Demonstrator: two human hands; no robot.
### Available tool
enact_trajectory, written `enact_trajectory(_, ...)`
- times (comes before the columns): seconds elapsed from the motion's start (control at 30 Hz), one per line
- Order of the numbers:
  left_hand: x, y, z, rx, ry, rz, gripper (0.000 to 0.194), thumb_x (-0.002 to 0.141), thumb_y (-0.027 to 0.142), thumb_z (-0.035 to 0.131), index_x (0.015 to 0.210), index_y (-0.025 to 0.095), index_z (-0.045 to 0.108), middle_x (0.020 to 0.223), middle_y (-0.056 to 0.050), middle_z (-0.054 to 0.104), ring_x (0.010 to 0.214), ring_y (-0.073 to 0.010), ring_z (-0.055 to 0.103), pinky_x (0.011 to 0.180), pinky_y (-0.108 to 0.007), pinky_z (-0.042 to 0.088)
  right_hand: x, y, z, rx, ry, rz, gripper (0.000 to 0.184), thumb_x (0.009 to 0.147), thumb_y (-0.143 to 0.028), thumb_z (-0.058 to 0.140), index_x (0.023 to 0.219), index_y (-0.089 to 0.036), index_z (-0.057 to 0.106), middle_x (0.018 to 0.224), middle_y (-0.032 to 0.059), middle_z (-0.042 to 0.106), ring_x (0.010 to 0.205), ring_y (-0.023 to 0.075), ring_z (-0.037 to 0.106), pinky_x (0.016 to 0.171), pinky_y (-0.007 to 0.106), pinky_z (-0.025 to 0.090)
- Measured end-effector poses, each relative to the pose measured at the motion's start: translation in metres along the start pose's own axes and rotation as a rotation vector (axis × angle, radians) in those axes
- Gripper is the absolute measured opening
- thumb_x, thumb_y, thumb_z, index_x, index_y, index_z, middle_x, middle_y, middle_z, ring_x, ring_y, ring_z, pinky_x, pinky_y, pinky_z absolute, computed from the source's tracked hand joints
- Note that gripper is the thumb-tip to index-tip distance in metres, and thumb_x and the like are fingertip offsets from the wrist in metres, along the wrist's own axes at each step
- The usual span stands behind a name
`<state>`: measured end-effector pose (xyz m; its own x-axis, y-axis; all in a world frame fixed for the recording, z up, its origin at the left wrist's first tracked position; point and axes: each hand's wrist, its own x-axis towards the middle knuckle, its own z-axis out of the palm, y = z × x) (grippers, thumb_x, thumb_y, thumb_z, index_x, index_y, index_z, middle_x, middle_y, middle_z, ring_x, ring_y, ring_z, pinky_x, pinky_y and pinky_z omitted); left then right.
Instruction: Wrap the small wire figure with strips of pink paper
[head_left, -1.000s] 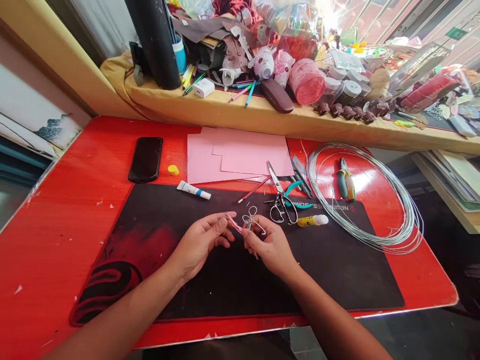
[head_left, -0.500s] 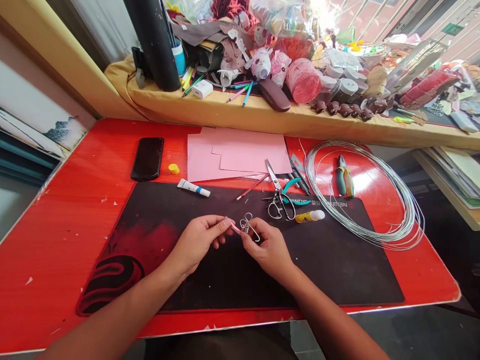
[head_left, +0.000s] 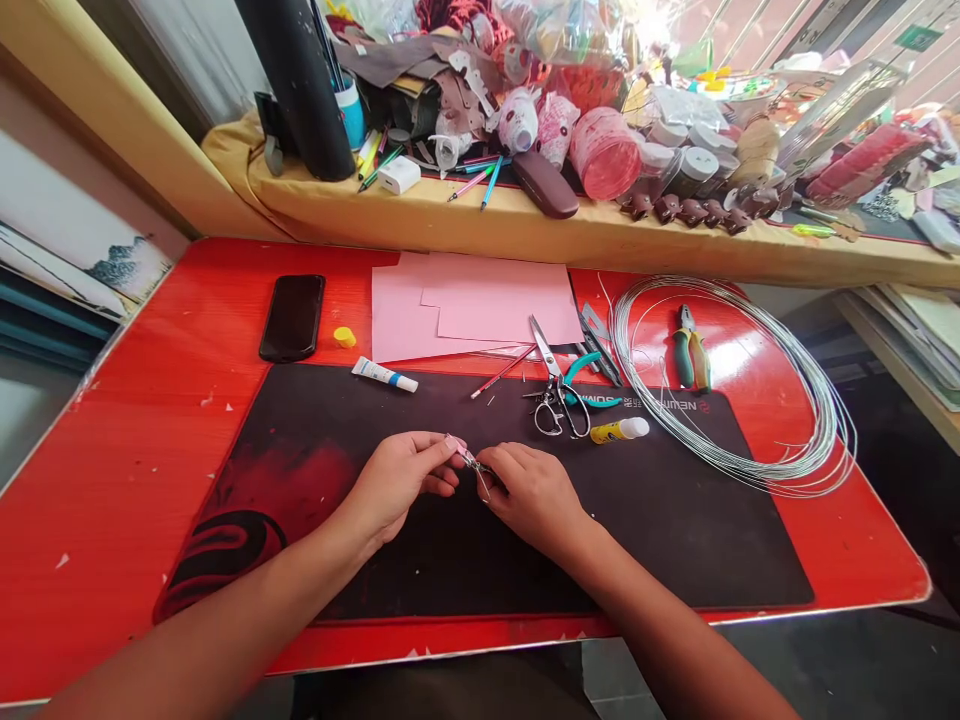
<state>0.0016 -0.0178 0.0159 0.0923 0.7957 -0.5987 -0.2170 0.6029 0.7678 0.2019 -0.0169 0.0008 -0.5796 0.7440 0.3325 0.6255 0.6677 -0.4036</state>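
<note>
Fingers of the left hand [head_left: 394, 485] pinch a small pink piece [head_left: 454, 444]; the right hand [head_left: 532, 495] grips a bent wire [head_left: 477, 470], with teal-handled scissors [head_left: 559, 395] lying at one o'clock.

The counter [head_left: 105, 480] has a glossy red top with a pale edge, and it stands just below a long ledge covered with yellow cloth [head_left: 480, 222]. Behind the far right corner of the counter, a window with thin metal bars [head_left: 817, 40] lets in strong daylight, and this light makes a bright reflection on the red surface. Beyond the left edge of the counter there is a picture of mountains [head_left: 97, 262] and, below it, some teal slats [head_left: 45, 315]. Past the right edge stands a shelf with stacked papers or books [head_left: 907, 345], and a grey floor [head_left: 847, 670] shows under the front edge.
</note>
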Motion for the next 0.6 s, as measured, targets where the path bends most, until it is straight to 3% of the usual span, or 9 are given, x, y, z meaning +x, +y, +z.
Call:
enact_trajectory(0.27, 0.0061, 0.0003, 0.0028, 0.152, 0.028, 0.066, 0.039, 0.069, 0.052, 0.086, 0.076, 0.014, 0.077, 0.064, -0.002, 0.066, 0.051, -0.0137, 0.061, 0.048, -0.025, 0.051, -0.0027, 0.0007, 0.0067, -0.027, 0.000, -0.011, 0.020, 0.098, -0.008, 0.054, 0.086, -0.020, 0.064, 0.070, 0.0021, 0.067, 0.063, 0.0176, 0.059, 0.063, 0.031, 0.036)
enact_trajectory(0.47, 0.0081, 0.0015, 0.0033, 0.106, 0.021, 0.051, 0.041, 0.072, 0.054, 0.086, 0.074, 0.014, 0.077, 0.070, -0.005, 0.070, 0.057, -0.0148, 0.065, 0.052, -0.026, 0.055, -0.0019, 0.0023, 0.0057, 0.042, -0.032, 0.092, 0.017, 0.094, -0.010, 0.054, 0.089, -0.022, 0.064, 0.075, 0.0028, 0.071, 0.066, 0.0180, 0.062, 0.064, 0.029, 0.038)
enact_trajectory(0.6, 0.0100, -0.0039, -0.0002, 0.187, 0.012, 0.083, 0.041, 0.076, 0.056, 0.084, 0.080, 0.015, 0.079, 0.074, -0.006, 0.073, 0.056, -0.0158, 0.066, 0.052, -0.027, 0.056, -0.0037, 0.0023, 0.0060, 0.086, -0.023, 0.120, 0.015, 0.092, -0.010, 0.055, 0.089, -0.021, 0.065, 0.073, 0.0026, 0.070, 0.064, 0.0173, 0.061, 0.063, 0.029, 0.037)
